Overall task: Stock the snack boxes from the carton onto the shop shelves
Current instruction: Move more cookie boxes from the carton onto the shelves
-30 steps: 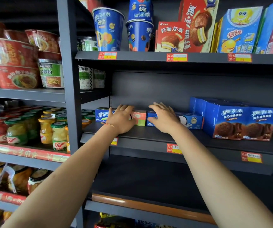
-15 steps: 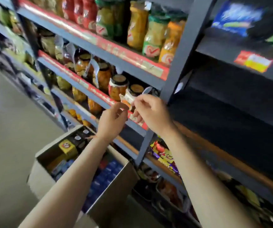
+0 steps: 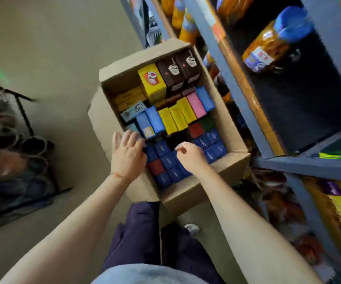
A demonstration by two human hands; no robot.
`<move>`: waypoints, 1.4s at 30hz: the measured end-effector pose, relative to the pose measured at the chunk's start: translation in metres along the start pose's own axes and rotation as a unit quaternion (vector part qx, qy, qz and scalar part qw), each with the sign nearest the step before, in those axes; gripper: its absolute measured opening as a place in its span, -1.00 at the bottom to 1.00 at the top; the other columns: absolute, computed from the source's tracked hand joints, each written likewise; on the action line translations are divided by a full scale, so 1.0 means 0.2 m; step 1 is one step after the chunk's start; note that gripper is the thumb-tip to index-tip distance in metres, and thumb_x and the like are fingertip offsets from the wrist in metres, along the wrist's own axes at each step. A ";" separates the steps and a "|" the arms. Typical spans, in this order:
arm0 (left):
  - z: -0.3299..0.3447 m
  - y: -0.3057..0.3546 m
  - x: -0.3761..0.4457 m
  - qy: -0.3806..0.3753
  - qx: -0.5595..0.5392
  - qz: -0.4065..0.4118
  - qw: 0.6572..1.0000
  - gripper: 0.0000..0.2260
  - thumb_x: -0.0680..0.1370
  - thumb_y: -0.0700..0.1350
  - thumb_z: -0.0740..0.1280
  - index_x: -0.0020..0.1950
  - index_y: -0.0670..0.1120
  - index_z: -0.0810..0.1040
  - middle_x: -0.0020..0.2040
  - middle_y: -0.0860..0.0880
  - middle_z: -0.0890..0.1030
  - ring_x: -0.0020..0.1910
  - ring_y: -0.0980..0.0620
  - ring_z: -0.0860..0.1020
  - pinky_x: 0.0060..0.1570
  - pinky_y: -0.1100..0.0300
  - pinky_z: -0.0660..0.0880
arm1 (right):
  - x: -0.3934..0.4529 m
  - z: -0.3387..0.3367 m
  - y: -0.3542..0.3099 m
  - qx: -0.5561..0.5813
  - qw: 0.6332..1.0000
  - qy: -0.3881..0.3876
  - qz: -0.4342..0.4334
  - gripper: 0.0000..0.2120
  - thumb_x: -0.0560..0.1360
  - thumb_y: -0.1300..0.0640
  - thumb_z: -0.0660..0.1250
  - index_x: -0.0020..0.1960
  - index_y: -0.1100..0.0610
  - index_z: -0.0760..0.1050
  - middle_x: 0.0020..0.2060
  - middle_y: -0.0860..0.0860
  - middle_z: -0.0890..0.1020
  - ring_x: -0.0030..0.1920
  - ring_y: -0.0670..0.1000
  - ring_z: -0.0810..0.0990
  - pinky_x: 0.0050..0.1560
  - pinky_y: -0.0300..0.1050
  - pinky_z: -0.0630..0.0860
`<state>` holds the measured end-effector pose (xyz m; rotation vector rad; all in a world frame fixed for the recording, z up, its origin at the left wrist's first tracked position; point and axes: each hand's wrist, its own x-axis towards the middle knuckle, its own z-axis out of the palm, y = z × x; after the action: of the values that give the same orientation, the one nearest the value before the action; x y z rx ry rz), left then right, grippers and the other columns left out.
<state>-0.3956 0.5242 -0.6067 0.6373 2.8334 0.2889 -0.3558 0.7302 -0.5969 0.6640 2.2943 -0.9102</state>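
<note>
An open cardboard carton (image 3: 236, 168) stands on the floor, packed with snack boxes. Dark blue boxes (image 3: 168, 160) fill its near end, with yellow, pink and light blue boxes (image 3: 174, 119) in the middle and brown boxes (image 3: 178, 69) at the far end. My left hand (image 3: 127, 155) rests at the carton's near left edge, its fingers fairly straight and touching the dark blue boxes. My right hand (image 3: 191, 155) hovers over the same blue boxes, fingers loosely curled, with nothing visibly in its grip.
Grey shop shelves (image 3: 288, 162) rise right of the carton; a blue-lidded jar (image 3: 272, 44) lies on one, and packets fill the lower levels. A black wire rack (image 3: 23, 111) with round containers stands on the left. Bare floor (image 3: 58, 48) stretches beyond the carton.
My view has swung from the shelf down to the carton on the floor. Both hands left the boxes on the shelf and came down into the carton's near end.
</note>
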 end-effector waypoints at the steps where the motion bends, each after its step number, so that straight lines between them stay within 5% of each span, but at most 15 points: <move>1: 0.04 -0.03 0.00 0.015 0.000 0.016 1.000 -0.72 0.42 -0.09 0.25 0.03 -0.15 0.63 0.10 -0.15 0.59 0.24 -0.23 0.48 0.40 -0.27 0.16 | 0.06 0.07 -0.01 -0.025 0.999 -0.019 -0.006 -0.70 0.52 0.20 0.28 0.24 0.08 0.57 0.14 0.19 0.61 0.17 0.21 0.55 0.13 0.00 0.47; 4: 0.09 -0.06 0.01 0.044 -0.023 0.043 0.998 -0.70 0.47 -0.06 0.24 0.09 -0.12 0.66 0.16 -0.16 0.59 0.28 -0.25 0.45 0.44 -0.31 0.13 | 0.20 0.23 -0.05 -0.132 0.989 -0.065 -0.026 -0.49 0.54 0.11 0.30 0.47 -0.01 0.34 0.24 0.24 0.48 0.27 0.28 0.47 0.24 0.10 0.42; 9: 0.12 -0.06 0.01 0.071 -0.041 0.050 0.995 -0.71 0.50 -0.05 0.24 0.10 -0.08 0.67 0.18 -0.15 0.58 0.30 -0.24 0.45 0.48 -0.30 0.07 | 0.31 0.35 -0.08 -0.277 0.959 -0.058 -0.004 -0.41 0.59 0.00 0.25 0.56 -0.08 0.13 0.39 0.15 0.44 0.42 0.16 0.36 0.46 0.19 0.10; 21: 0.08 -0.01 0.02 0.036 -0.006 0.012 0.999 -0.70 0.46 -0.05 0.28 0.13 -0.08 0.63 0.16 -0.12 0.57 0.32 -0.21 0.41 0.48 -0.34 0.03 | 0.07 0.31 -0.17 -0.215 0.971 0.095 -0.035 -0.49 0.51 -0.06 0.35 0.41 -0.06 0.30 0.15 0.10 0.58 0.22 0.15 0.49 0.25 0.11 0.25; 27: -0.14 0.20 0.05 -0.095 -0.070 0.019 0.993 -0.18 0.36 0.21 0.50 0.55 0.07 0.27 0.43 -0.06 0.43 0.45 -0.15 0.33 0.47 -0.31 0.02 | -0.31 -0.12 -0.23 -0.065 0.980 0.155 -0.101 -0.38 0.43 -0.03 0.38 0.44 -0.08 0.26 0.04 0.06 0.62 0.08 0.13 0.56 0.22 0.09 0.33; 30: -0.39 0.42 0.10 -0.123 -0.270 0.042 0.954 -0.12 0.32 0.14 0.58 0.56 0.08 0.24 0.31 0.00 0.54 0.30 -0.06 0.48 0.33 -0.05 0.35 | -0.55 -0.47 -0.22 0.092 0.972 0.182 -0.117 -0.29 0.34 -0.05 0.41 0.41 -0.19 0.17 -0.04 0.02 0.63 -0.05 0.09 0.60 0.09 0.07 0.51; 35: -0.99 0.87 0.08 -0.146 -0.478 0.086 0.862 -0.38 0.33 0.00 0.64 0.33 0.02 0.49 -0.04 0.17 0.61 -0.10 0.18 0.55 -0.11 0.32 0.49 | -1.04 -1.03 -0.21 0.244 0.883 0.344 -0.205 -0.42 0.28 -0.12 0.33 0.26 -0.09 0.28 -0.35 -0.04 0.57 -0.34 -0.02 0.52 -0.26 -0.02 0.46; 39: -1.47 1.30 -0.08 -0.124 -0.599 0.188 0.768 -0.54 0.30 -0.01 0.64 0.10 -0.08 0.58 -0.10 0.06 0.68 -0.13 0.13 0.61 -0.06 0.18 0.54 | -1.50 -1.38 -0.24 0.337 0.796 0.412 -0.289 -0.46 0.41 -0.08 0.38 0.27 0.14 0.31 -0.32 -0.11 0.65 -0.28 -0.15 0.57 -0.21 -0.25 0.47; 42: -1.74 1.60 -0.23 -0.071 -0.690 0.215 0.687 -0.78 0.44 0.01 0.54 0.01 -0.02 0.62 -0.11 0.09 0.72 -0.08 0.11 0.66 0.00 0.09 0.56 | -1.86 -1.53 -0.23 0.336 0.784 0.414 -0.316 -0.55 0.41 -0.04 0.43 0.20 0.10 0.40 -0.24 -0.13 0.66 -0.19 -0.17 0.61 -0.14 -0.29 0.50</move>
<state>-0.3180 0.7396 -0.1907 0.7720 1.4543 1.9958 -0.2196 0.8370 -0.1449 0.6470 3.0380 -2.1813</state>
